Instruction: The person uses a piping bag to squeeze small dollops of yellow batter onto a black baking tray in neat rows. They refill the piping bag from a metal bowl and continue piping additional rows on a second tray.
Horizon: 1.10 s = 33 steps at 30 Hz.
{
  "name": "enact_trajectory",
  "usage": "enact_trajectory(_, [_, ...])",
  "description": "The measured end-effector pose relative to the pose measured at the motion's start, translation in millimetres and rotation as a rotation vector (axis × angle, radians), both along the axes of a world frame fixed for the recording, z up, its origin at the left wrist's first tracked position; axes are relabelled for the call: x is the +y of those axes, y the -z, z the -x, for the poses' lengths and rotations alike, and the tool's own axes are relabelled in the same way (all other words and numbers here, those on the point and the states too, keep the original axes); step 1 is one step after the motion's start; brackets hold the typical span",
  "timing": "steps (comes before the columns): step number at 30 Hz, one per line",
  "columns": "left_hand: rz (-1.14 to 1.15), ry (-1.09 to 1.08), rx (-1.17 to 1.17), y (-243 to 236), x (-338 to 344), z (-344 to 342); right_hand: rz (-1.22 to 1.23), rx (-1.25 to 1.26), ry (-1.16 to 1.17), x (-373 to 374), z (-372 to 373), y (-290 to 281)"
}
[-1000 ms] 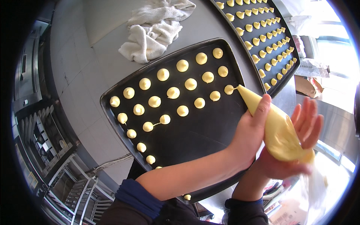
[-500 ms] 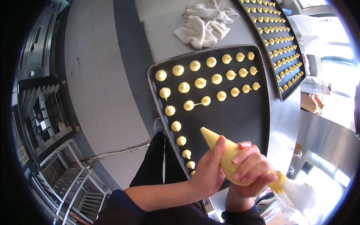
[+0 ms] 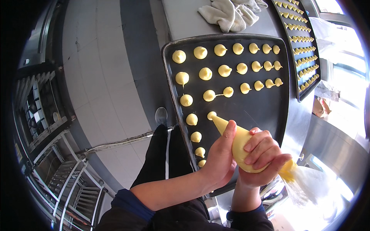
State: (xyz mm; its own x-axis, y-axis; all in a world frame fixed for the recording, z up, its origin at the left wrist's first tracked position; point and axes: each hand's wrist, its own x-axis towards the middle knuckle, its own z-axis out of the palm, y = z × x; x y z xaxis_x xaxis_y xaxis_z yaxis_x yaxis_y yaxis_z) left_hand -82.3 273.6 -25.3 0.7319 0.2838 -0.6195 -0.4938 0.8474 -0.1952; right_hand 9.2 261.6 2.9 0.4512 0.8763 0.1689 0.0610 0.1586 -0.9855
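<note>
Grey tiled floor (image 3: 104, 88), steel counter (image 3: 185, 19), bright window (image 3: 347, 88)

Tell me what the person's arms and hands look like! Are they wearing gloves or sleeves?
No gloves: both the left hand and the right hand are bare. The forearms are bare too. Each arm has a dark sleeve pushed up toward the elbow, with a blue cuff showing at its edge. I can see no rings, watch or bracelets.

Both hands grip a yellow piping bag (image 3: 241, 146). Its tip touches a fresh dollop (image 3: 211, 115) on the dark baking tray (image 3: 254, 111).
</note>
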Motion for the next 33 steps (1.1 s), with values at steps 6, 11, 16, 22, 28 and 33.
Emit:
enact_trajectory(6, [-0.018,-0.015,-0.013,2,-3,-3,-0.008,0.045,0.042,-3,-3,1])
enact_trajectory(11, [0.001,0.007,0.055,-2,1,-4,-0.022,0.061,0.02,-3,-6,2])
enact_trajectory(16, [-0.044,-0.065,0.007,-18,7,-2,-0.021,0.025,-0.067,-2,-7,-11])
enact_trajectory(22, [-0.115,-0.196,-0.216,-46,3,-15,-0.2,0.076,0.004,-11,-9,-48])
enact_trajectory(28, [-0.054,-0.076,-0.048,-16,3,-45,-0.069,-0.006,0.026,-3,-41,-20])
enact_trajectory(33, [-0.031,-0.033,0.012,2,-1,-54,-0.064,0.048,0.07,-2,-47,3])
